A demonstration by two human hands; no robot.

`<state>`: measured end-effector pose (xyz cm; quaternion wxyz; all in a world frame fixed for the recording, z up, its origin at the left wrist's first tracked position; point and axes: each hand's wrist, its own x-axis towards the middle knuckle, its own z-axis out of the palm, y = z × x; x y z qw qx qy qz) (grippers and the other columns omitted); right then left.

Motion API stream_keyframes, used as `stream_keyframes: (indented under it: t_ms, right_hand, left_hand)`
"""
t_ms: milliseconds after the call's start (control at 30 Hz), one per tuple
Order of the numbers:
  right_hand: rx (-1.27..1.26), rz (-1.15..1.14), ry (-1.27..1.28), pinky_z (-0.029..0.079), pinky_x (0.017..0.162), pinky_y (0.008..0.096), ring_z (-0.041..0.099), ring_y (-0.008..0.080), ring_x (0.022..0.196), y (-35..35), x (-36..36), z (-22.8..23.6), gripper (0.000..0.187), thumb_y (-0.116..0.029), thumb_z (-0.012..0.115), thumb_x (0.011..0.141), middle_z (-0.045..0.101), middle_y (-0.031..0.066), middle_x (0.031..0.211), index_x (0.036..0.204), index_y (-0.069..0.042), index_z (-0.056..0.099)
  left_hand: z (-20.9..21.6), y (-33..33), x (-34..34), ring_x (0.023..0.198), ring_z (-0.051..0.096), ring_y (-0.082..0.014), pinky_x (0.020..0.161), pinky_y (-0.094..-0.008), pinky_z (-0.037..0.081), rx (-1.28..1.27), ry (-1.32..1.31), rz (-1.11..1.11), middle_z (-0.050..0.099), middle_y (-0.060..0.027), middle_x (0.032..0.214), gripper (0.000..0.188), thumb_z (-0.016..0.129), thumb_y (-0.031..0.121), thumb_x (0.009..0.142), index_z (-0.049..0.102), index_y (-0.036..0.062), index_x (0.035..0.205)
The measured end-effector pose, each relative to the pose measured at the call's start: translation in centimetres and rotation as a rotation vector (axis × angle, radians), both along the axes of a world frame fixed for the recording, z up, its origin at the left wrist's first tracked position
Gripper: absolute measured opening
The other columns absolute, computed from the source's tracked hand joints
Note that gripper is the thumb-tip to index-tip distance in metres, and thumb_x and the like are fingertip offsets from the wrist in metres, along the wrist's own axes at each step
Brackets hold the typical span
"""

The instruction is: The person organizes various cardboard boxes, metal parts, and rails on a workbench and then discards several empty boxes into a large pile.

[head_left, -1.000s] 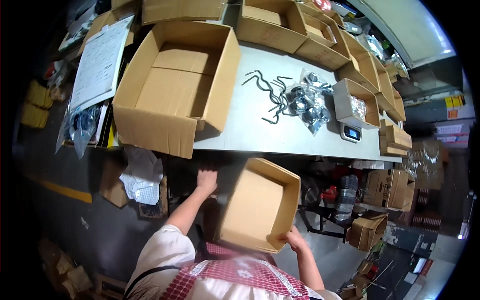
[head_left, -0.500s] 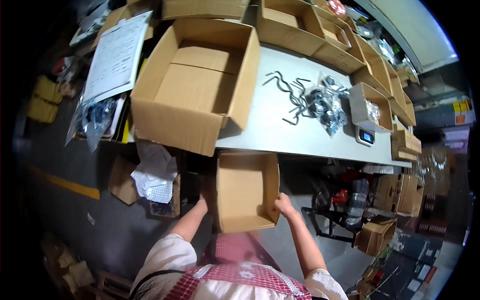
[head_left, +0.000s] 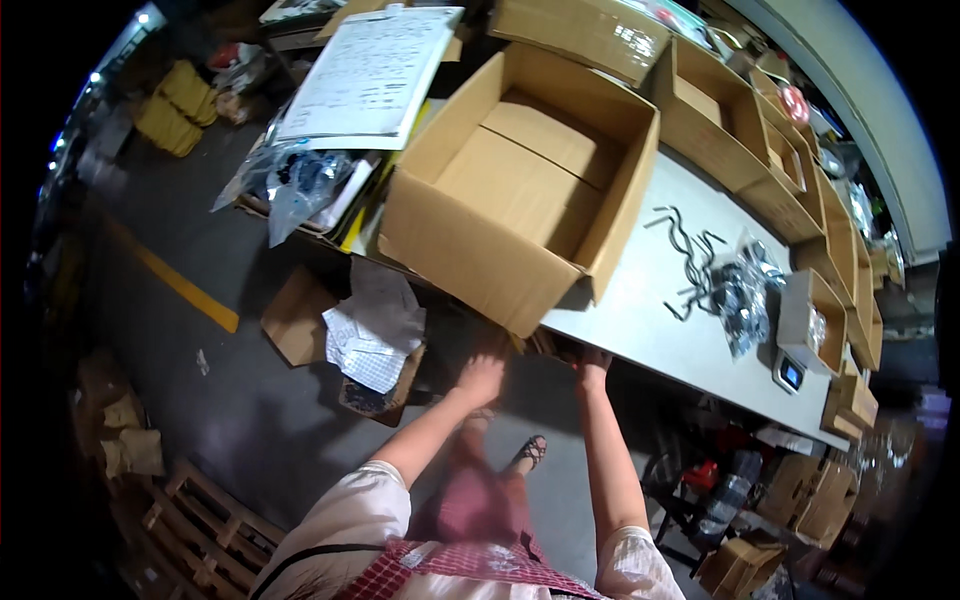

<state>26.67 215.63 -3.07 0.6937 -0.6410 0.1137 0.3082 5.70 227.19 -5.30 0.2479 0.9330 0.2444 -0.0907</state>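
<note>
My left hand [head_left: 482,378] is below the front edge of the table, under the near side of a large open carton [head_left: 470,265]. Its fingers point forward, slightly blurred, and nothing shows in them. Close under the table edge is my right hand [head_left: 592,370], its fingertips partly hidden there. Between the hands, brown cardboard [head_left: 548,346] shows in the shadow beneath the table; how much of it there is cannot be made out. The large carton above stands open, with bare cardboard inside.
On the white table [head_left: 640,330] lie black bent metal rods [head_left: 690,255] and bagged dark parts [head_left: 742,300]. A small box [head_left: 812,320] rests on a scale [head_left: 789,373]. A clipboard [head_left: 365,80] lies at left. Papers [head_left: 375,335] cover a low box; a wooden pallet [head_left: 205,530] is lower left.
The small open carton that was between my hands has gone from there, leaving only brown cardboard showing under the table. Both hands moved forward to the table edge. The view turned left.
</note>
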Motion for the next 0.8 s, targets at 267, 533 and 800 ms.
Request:
stream_keyframes:
  t_ms: [267, 533, 800]
  right_hand:
    - [-0.342, 0.904, -0.18, 0.046, 0.094, 0.0293, 0.059, 0.0163, 0.11, -0.1, -4.9, 2.4, 0.033, -0.01, 0.064, 0.091, 0.067, 0.0092, 0.117, 0.123, -0.001, 0.062]
    - [-0.233, 0.559, -1.131, 0.049, 0.095, 0.0365, 0.062, 0.0309, 0.111, 3.1, -2.2, 29.6, 0.034, -0.008, 0.066, 0.09, 0.062, 0.0206, 0.122, 0.123, -0.003, 0.062]
    - [-0.297, 0.722, -1.399, 0.042, 0.105, 0.0437, 0.038, 0.0484, 0.136, 9.2, -0.1, 29.1, 0.033, -0.019, 0.08, 0.078, 0.016, 0.0327, 0.157, 0.099, 0.001, 0.065]
  left_hand:
    - [4.6, -1.0, -4.6, 0.118, 0.059, -0.0365, 0.096, -0.0412, 0.051, -0.414, -0.353, 0.313, 0.054, -0.0234, 0.134, 0.04, 0.059, 0.013, 0.093, 0.055, 0.0016, 0.13]
    - [7.5, 5.2, -1.8, 0.093, 0.067, -0.0371, 0.08, -0.0458, 0.053, -0.265, -0.359, 0.802, 0.069, -0.0194, 0.097, 0.03, 0.065, 0.025, 0.09, 0.06, 0.0015, 0.108]
    - [7.0, 1.4, 1.4, 0.096, 0.065, -0.0261, 0.081, -0.041, 0.053, -0.718, -0.265, 0.659, 0.064, -0.0158, 0.116, 0.034, 0.061, 0.015, 0.09, 0.058, 0.0024, 0.122]
